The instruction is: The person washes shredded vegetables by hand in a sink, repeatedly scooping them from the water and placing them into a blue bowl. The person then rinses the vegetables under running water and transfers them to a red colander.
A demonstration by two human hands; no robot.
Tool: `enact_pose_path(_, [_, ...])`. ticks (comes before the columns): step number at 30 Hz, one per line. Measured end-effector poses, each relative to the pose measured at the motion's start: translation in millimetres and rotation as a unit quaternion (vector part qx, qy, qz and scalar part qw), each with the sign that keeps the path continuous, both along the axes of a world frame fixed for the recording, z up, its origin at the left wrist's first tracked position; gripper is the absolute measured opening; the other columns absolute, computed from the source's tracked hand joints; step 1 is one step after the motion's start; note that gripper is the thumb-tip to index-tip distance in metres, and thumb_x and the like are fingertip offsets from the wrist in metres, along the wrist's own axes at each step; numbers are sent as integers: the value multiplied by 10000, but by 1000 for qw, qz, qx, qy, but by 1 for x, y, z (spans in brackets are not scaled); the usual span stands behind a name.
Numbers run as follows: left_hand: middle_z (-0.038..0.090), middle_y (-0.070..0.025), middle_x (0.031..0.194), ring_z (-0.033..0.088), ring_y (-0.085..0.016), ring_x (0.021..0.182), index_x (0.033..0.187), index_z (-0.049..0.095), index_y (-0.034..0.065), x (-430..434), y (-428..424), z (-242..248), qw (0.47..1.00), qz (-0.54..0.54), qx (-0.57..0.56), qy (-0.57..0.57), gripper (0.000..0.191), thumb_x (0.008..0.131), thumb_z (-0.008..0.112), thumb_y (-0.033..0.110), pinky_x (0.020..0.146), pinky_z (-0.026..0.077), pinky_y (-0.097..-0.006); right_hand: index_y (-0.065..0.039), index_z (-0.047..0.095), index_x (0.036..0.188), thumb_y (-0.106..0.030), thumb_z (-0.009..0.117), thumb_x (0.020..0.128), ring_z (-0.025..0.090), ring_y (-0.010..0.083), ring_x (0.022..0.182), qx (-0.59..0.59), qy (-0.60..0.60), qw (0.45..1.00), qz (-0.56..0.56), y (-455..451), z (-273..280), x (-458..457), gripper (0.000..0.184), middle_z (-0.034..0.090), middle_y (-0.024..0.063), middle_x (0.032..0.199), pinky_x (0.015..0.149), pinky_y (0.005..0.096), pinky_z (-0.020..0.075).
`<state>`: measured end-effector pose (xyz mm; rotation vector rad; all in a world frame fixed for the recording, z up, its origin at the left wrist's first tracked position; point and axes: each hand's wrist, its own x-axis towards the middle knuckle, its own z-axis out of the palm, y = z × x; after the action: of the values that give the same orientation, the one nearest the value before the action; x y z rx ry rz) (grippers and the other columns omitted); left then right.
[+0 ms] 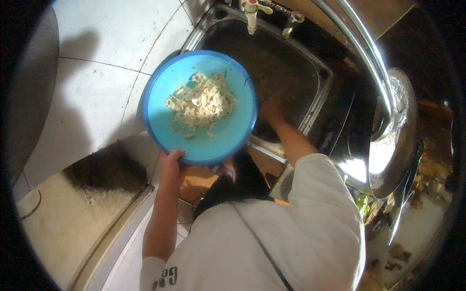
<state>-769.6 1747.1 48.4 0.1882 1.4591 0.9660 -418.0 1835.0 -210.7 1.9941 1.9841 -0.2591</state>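
A light blue plastic basin (164,136) with a darker blue rim is held at the left edge of the sink. Pale, thinly sliced food (204,102) lies heaped in its middle. My left hand (172,167) grips the near-left rim, its thumb over the edge. To the right of the basin, my right hand (271,107) reaches over the dark sink (291,72). Shadow and blur hide its fingers, and I cannot tell whether it touches the basin. Part of the sink is covered by the basin.
A white tap (251,18) and a metal valve (292,23) stand at the sink's back. White tiles (105,40) lie to the left. At right is a shiny metal vessel (391,145) with long tubular bars (358,43). Green leaves (362,207) show below it.
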Motion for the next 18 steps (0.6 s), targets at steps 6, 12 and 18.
enact_pose_path(6, [578, -159, 1050, 648, -272, 823, 1190, 468, -55, -6, -2, 2, 1000, -14, -10, -10, 427, 778, 528, 39, 600, 597, -377, -48, 645, 1174, -358, 645, 853, 607, 333, 1094, -238, 277, 930, -51, -6, 44, -17, 446, 627, 216, 1210, 944, 447, 471])
enact_pose_path(12, [600, -179, 1018, 657, -332, 801, 1140, 500, -68, -14, -4, -16, 1000, -7, -13, -6, 377, 797, 547, 78, 579, 605, -451, -47, 652, 1153, -316, 679, 833, 605, 262, 1046, -244, 445, 861, -16, -6, 53, -13, 418, 647, 167, 1191, 917, 415, 474])
enact_pose_path(18, [610, -175, 1001, 661, -303, 772, 1141, 505, -84, -15, -4, -14, 999, -24, -9, -37, 384, 793, 545, 74, 592, 609, -415, -98, 621, 1176, -227, 632, 856, 590, 261, 1074, -241, 516, 822, -12, -2, 52, 11, 345, 627, 111, 1189, 931, 409, 476])
